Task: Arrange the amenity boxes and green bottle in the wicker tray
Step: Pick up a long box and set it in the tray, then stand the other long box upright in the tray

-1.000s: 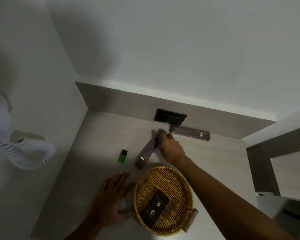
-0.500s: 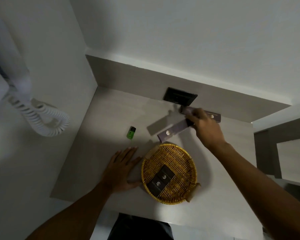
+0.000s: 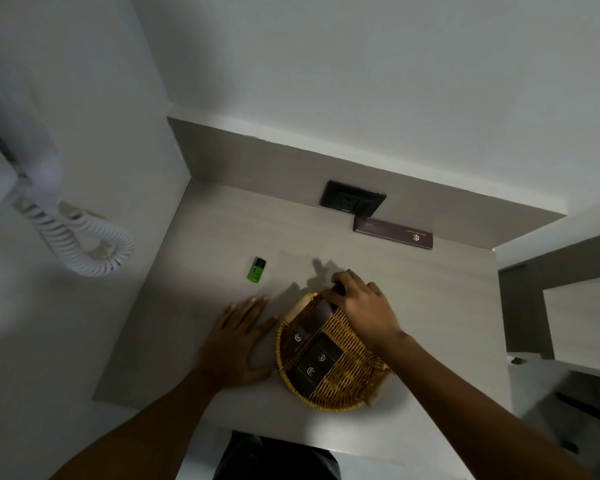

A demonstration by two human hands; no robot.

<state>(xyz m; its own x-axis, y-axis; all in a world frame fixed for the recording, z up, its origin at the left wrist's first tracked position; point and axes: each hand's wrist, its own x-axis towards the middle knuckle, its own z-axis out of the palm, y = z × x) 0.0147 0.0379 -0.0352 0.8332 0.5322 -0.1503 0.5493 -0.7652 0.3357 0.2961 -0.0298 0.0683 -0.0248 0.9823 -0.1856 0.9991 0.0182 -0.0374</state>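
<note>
The long amenity box (image 3: pixel 311 318), likely light, stiff card best held by its long edges, lies in the upper left of the wicker tray (image 3: pixel 347 382), its far end pinched by the right hand (image 3: pixel 364 306). Two small boxes (image 3: pixel 314 363) lie beside it. The left hand (image 3: pixel 238 344), fingers spread, lies flat at the tray's left rim. The green bottle (image 3: pixel 256 269) and another long box (image 3: pixel 392 233) wait outside, higher in the frame.

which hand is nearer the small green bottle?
Left. The left hand lies flat just below the small green bottle; the right hand is farther right, over the wicker tray.

Dim, soft shadows falling beyond the fingers (image 3: pixel 340 279) onto the bench (image 3: pixel 222 237); edges bowing, corners blurring.
</note>
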